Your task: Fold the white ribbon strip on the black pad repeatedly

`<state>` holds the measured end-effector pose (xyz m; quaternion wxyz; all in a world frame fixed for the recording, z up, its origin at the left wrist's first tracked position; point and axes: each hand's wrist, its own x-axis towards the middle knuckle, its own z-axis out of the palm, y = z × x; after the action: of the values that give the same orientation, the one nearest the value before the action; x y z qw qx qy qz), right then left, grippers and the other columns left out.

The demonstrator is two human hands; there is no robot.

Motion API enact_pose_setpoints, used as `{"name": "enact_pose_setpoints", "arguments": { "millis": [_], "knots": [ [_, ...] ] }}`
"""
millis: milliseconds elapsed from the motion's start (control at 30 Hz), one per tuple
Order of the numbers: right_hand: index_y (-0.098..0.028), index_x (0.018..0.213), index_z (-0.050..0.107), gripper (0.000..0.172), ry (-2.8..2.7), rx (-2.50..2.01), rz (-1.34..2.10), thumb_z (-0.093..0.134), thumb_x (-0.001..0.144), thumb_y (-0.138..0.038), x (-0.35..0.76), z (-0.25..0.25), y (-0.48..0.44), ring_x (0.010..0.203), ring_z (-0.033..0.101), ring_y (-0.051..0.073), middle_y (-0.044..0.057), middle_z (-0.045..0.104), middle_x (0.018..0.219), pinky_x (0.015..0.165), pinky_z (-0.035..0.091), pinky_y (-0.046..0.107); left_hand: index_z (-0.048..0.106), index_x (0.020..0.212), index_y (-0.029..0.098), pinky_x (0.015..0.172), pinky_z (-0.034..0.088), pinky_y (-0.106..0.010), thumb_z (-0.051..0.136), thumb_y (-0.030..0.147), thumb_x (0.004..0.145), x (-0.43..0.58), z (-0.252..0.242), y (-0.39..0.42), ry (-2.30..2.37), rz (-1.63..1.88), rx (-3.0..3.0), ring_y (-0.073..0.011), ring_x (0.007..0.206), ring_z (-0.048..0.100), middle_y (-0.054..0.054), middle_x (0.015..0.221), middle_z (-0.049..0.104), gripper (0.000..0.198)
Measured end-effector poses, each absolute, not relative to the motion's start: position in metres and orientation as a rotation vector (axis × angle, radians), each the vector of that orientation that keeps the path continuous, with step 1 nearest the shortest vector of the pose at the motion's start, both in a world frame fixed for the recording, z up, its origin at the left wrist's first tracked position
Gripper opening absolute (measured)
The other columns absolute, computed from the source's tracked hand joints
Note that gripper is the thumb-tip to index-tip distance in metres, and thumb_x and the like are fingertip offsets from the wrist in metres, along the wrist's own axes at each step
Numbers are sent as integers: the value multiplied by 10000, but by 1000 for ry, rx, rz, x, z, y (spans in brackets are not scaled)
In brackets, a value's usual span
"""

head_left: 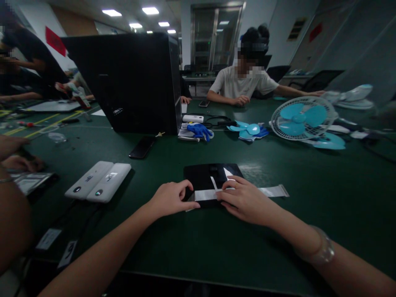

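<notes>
A flat black panel [198, 172] lies on the green table in front of me. Across its near side runs a white flat ribbon cable [274, 191], whose right end, with a connector, extends past the panel onto the table. My left hand [171, 199] grips the panel's near left corner, thumb along the front edge and index finger curled at the side, close to the cable's left end. With fingers closed on the middle of the cable, my right hand [247, 200] rests over the panel. A thin white strip [214, 183] sticks up beside the right fingertips; what it belongs to is unclear.
Two white power banks [107, 181] and a phone [142, 147] lie to the left. A large black case [133, 82] stands behind. Gloves [199, 131], blue fan blades [247, 129] and a fan [301, 118] lie farther back. A person [244, 82] sits opposite; others are at left.
</notes>
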<state>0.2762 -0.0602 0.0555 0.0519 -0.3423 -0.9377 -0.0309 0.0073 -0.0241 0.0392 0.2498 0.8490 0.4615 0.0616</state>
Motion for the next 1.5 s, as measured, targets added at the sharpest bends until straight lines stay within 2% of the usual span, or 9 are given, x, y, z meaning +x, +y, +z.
{"name": "enact_pose_setpoints", "arguments": {
  "millis": [100, 300, 433, 633, 800, 933, 1167, 1333, 1500],
  "knots": [
    [-235, 1075, 651, 220, -2837, -1051, -65, 543, 885, -251, 277, 55, -59, 989, 556, 202, 42, 684, 952, 1001, 337, 453, 562, 1072, 251, 517, 271, -241, 637, 754, 616, 7, 43, -26, 1183, 92, 2398, -131, 595, 535, 56, 688, 579, 683],
    [-243, 1118, 642, 254, -2815, -1060, -17, 529, 891, -254, 276, 53, -60, 1021, 551, 204, 44, 678, 995, 1022, 325, 477, 556, 1065, 260, 519, 267, -239, 604, 693, 713, 5, 41, -26, 1173, 102, 2471, -127, 592, 537, 56, 696, 587, 560],
    [-252, 1107, 648, 251, -2788, -1092, 58, 548, 879, -283, 277, 53, -58, 1029, 564, 201, 45, 668, 1026, 1036, 328, 481, 556, 1072, 252, 519, 277, -242, 597, 724, 694, 4, 41, -26, 1134, 95, 2488, -132, 581, 536, 55, 686, 589, 606],
    [-262, 1146, 616, 296, -2684, -1164, 143, 560, 865, -338, 290, 51, -47, 1223, 469, 223, 35, 567, 1304, 1066, 318, 491, 575, 1072, 259, 560, 319, -253, 355, 584, 926, 3, 42, -25, 1154, 227, 2441, -145, 640, 569, 29, 751, 626, 418],
    [-238, 1368, 453, 648, -2668, -1244, 249, 611, 801, -508, 300, 42, -39, 1375, 282, 290, 91, 377, 1478, 1103, 236, 558, 593, 929, 225, 547, 323, -257, 342, 437, 965, 3, 38, -20, 1434, 312, 2344, -152, 652, 582, 4, 751, 634, 331],
    [-226, 1403, 394, 741, -2686, -1220, 374, 634, 766, -518, 304, 36, -36, 1393, 249, 288, 101, 368, 1477, 1125, 189, 556, 602, 862, 215, 525, 325, -248, 389, 408, 946, 3, 35, -17, 1495, 237, 2289, -144, 629, 574, 4, 729, 628, 299],
    [-189, 1402, 387, 815, -2715, -1269, 211, 650, 725, -559, 308, 38, -32, 1348, 342, 307, 127, 437, 1429, 1131, 156, 571, 598, 849, 213, 527, 318, -245, 386, 406, 939, 2, 33, -17, 1490, 251, 2294, -149, 632, 570, -3, 744, 634, 301],
    [-186, 1400, 396, 828, -2687, -1487, 164, 635, 717, -589, 332, 44, -18, 1266, 452, 330, 151, 464, 1401, 1080, 264, 585, 582, 835, 214, 528, 320, -245, 388, 405, 940, 0, 32, -16, 1486, 251, 2298, -141, 620, 563, 9, 716, 614, 292],
    [-194, 1337, 473, 819, -2444, -1908, 178, 641, 676, -647, 404, 37, 10, 918, 646, 326, 160, 637, 1146, 773, 498, 481, 588, 859, 218, 530, 342, -243, 385, 422, 939, -1, 31, -16, 1452, 240, 2273, -143, 628, 565, 10, 727, 611, 299]
  ]
}}
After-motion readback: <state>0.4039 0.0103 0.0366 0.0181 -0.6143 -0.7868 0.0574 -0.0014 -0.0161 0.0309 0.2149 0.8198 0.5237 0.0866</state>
